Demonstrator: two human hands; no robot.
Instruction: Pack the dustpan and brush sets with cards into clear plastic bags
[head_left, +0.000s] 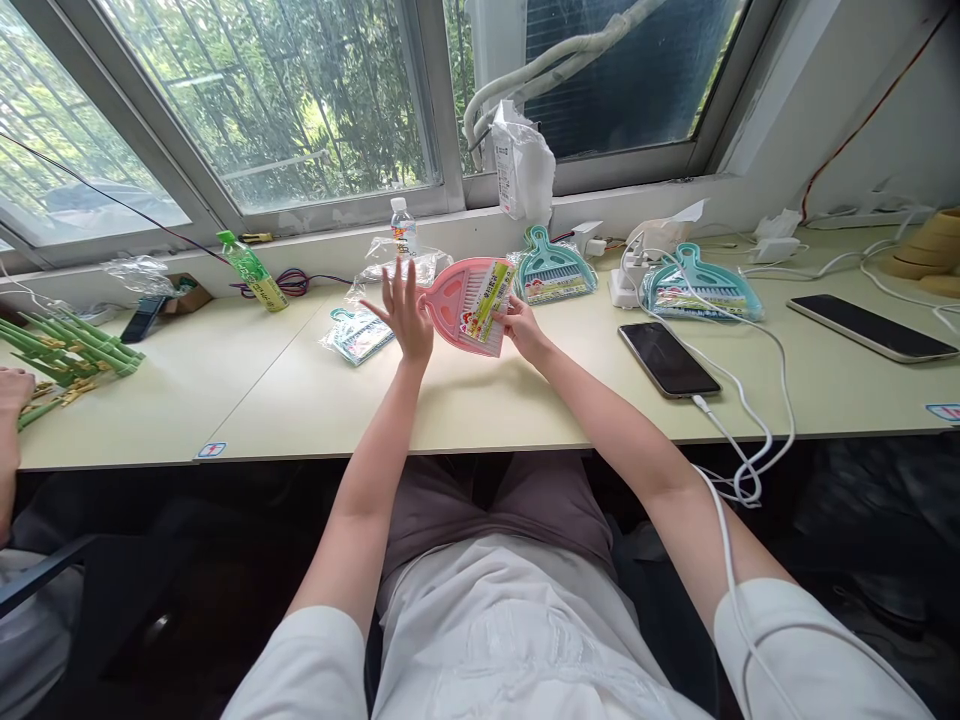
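Note:
A pink mini dustpan-and-brush set with a yellow-green label is held up above the cream desk. My right hand grips its right edge. My left hand is open with fingers spread, its palm against or just beside the pink set's left edge. A teal set in a clear wrapper lies on the desk just left of my left hand.
Two more teal sets lie further back on the right. A phone on a white cable and a second phone lie to the right. A water bottle, a green bottle and green sticks are at left, near another person's hand.

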